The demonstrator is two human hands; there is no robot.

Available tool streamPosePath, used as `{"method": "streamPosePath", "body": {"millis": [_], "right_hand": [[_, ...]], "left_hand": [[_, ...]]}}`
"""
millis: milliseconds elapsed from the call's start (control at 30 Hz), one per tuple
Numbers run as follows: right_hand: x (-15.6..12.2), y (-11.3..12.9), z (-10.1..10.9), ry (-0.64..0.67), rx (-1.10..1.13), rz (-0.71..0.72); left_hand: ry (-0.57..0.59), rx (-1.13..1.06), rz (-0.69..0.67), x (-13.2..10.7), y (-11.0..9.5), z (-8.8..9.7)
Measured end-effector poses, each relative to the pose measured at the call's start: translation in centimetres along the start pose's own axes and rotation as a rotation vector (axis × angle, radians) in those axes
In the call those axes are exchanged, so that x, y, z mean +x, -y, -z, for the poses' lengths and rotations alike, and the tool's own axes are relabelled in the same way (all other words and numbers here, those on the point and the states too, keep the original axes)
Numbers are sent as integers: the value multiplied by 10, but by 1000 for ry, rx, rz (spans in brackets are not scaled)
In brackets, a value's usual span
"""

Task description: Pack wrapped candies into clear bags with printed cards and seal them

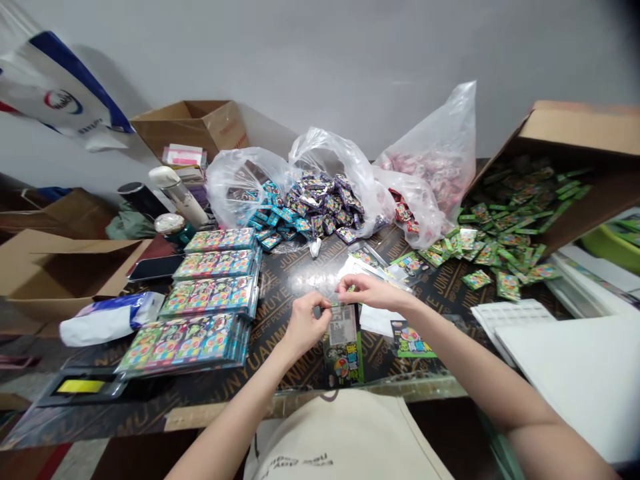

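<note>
A black and green printed packet (345, 357) with a greyish panel in its upper part lies in front of me on the dark table. My left hand (306, 321) is closed, thumb and fingertips pinching the packet's upper left edge. Just above its top edge, my right hand (370, 293) is closed in a pinch; a bit of green shows by its fingers, but what they hold is too small to make out. Under and beside the right hand lie white papers (376, 320). Another green and black packet (413, 340) rests partly behind my right forearm.
Stacked multicoloured packs (207, 297) stand left. Behind are plastic bags with blue sachets (277, 210), purple sachets (330, 203) and red sachets (405, 213). Green sachets (505, 247) spill from a tipped carton (575, 133) at right. A phone (155, 268) and bottles (177, 193) stand left.
</note>
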State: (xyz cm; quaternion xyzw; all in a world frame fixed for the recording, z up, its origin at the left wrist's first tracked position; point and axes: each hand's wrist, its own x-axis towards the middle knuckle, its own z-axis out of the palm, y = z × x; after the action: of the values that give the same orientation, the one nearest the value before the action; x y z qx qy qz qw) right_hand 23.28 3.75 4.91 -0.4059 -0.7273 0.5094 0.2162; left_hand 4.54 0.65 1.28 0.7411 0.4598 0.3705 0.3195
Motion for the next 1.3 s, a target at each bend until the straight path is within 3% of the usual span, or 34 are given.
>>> {"method": "streamPosePath", "body": {"millis": [233, 400, 567, 733, 833, 933, 1000, 1167, 1300], "right_hand": [[12, -16, -5, 76, 55, -125], [16, -32, -18, -46, 52, -139], [14, -47, -9, -166, 37, -137], [-18, -90, 30, -569, -368, -274], [-38, -121, 33, -581, -451, -354], [-43, -142, 20, -557, -495, -385], [-40, -148, 12, -557, -513, -385], [-40, -143, -1, -601, -539, -354], [-45, -138, -5, -627, -543, -360]], "left_hand": [[-117, 52, -20, -3, 1, -11], [-105, 189, -67, -5, 4, -21], [65, 340, -126, -3, 2, -13], [148, 649, 19, -2, 30, 11], [400, 760, -97, -7, 43, 12], [729, 708, -210, -9, 44, -4], [841, 694, -224, -7, 41, -15], [859, 649, -255, -2, 38, -29], [899, 451, -140, 8, 37, -28]]}}
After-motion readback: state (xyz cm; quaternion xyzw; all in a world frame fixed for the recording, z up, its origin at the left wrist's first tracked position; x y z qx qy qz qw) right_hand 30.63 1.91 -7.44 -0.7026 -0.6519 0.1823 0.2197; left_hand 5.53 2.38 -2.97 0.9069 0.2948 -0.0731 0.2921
